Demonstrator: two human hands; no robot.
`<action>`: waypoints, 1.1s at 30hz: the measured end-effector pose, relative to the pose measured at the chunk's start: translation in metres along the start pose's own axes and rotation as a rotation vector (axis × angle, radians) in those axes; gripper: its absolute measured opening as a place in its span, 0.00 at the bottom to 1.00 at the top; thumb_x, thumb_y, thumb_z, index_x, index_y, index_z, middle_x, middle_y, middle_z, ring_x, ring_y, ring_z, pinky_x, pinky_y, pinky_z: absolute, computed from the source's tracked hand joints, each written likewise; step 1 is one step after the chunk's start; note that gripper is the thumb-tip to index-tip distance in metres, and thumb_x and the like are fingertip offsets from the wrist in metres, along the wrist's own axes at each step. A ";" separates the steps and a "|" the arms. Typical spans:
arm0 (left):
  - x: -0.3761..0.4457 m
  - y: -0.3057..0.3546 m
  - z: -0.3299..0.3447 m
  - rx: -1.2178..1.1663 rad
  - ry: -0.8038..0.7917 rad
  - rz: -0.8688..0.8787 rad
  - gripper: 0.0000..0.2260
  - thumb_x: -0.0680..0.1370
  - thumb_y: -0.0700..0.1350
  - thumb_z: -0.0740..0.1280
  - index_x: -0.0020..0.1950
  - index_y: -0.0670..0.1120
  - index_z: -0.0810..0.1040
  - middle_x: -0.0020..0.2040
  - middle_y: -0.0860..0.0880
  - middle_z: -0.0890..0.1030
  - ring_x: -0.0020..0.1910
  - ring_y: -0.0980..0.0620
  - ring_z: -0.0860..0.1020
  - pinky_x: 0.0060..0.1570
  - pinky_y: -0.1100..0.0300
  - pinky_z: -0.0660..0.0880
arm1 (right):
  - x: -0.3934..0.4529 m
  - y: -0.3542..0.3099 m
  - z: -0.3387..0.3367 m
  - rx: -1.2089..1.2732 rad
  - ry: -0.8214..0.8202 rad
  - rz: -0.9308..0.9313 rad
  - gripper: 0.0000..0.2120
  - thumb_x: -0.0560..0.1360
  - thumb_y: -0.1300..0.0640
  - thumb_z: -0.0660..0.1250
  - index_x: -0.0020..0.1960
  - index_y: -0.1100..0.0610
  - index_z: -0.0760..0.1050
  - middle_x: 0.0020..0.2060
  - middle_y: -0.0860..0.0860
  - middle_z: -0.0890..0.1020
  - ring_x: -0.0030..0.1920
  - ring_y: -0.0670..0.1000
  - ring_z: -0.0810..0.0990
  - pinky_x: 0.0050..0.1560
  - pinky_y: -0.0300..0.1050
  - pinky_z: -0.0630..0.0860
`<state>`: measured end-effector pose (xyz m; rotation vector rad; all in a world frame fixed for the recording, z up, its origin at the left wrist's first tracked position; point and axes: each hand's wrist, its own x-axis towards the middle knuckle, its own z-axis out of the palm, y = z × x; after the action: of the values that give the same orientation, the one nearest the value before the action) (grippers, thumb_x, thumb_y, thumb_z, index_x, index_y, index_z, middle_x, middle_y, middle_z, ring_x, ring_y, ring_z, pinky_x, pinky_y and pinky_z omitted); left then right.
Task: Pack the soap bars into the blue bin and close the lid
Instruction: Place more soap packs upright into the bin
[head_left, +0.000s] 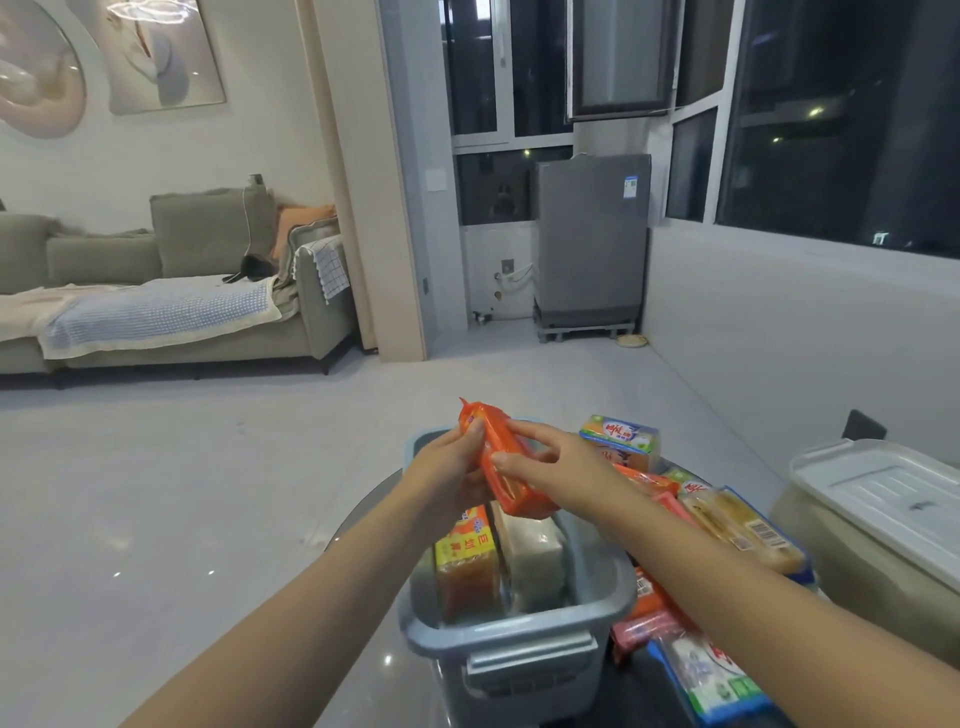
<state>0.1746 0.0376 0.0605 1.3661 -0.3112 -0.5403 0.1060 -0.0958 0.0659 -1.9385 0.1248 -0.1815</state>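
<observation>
The blue bin (597, 587) stands open on a dark round table in front of me. Inside it, a brown soap bar with a yellow label (467, 571) stands upright beside a pale white bar (535, 556). Above the bin, an orange-wrapped soap bar (511, 475) is held tilted by both hands: my left hand (447, 478) grips its left side and my right hand (556, 462) pinches its right edge. More wrapped soap bars (737, 525) lie piled to the right of the bin. No lid shows on the bin.
A beige storage box with a white lid (883, 499) sits at the far right. Green and blue soap packs (623, 434) stack behind the bin. A grey sofa (208, 291) stands far left, a grey washing machine (592, 244) by the windows. Pale floor lies to the left.
</observation>
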 end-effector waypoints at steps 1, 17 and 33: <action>0.002 -0.002 -0.001 0.011 0.018 -0.021 0.16 0.80 0.52 0.59 0.58 0.42 0.76 0.39 0.47 0.86 0.37 0.49 0.85 0.34 0.59 0.80 | 0.002 0.001 0.001 -0.019 -0.006 0.014 0.30 0.71 0.45 0.69 0.70 0.46 0.64 0.62 0.54 0.77 0.56 0.54 0.78 0.51 0.44 0.76; 0.000 -0.001 -0.018 0.303 -0.073 -0.356 0.08 0.79 0.40 0.61 0.55 0.38 0.74 0.40 0.44 0.79 0.36 0.51 0.79 0.36 0.57 0.77 | 0.035 0.013 -0.003 -0.050 -0.390 0.308 0.12 0.76 0.56 0.64 0.58 0.55 0.77 0.42 0.52 0.81 0.43 0.49 0.80 0.40 0.40 0.79; -0.007 -0.031 -0.045 1.373 0.186 0.267 0.14 0.76 0.42 0.65 0.61 0.51 0.79 0.73 0.49 0.66 0.72 0.50 0.63 0.69 0.56 0.59 | 0.046 0.030 0.046 -0.299 -0.476 0.503 0.15 0.69 0.60 0.73 0.53 0.65 0.79 0.38 0.54 0.82 0.38 0.50 0.80 0.37 0.37 0.80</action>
<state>0.1865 0.0758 0.0222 2.6105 -0.7692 0.1261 0.1596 -0.0723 0.0245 -2.1225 0.3295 0.6607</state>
